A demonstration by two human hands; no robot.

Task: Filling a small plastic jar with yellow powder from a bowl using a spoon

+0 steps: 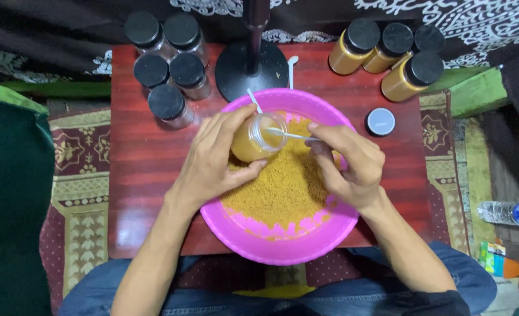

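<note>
A pink plastic bowl [283, 246] full of yellow-orange powder [286, 187] sits on a low red wooden table [142, 158]. My left hand [212, 158] grips a small clear jar [258, 137], tilted over the bowl and largely filled with the powder. My right hand [350, 164] pinches a thin white plastic spoon [289, 135] whose tip is in the jar's mouth. A second white spoon [253, 100] leans on the bowl's far rim.
Several empty jars with black lids [167, 64] stand at the table's back left. Several filled jars [388, 52] lie at the back right, with a loose lid [380, 122] near them. A black round stand base [251, 67] is behind the bowl. A water bottle [508, 213] lies at right.
</note>
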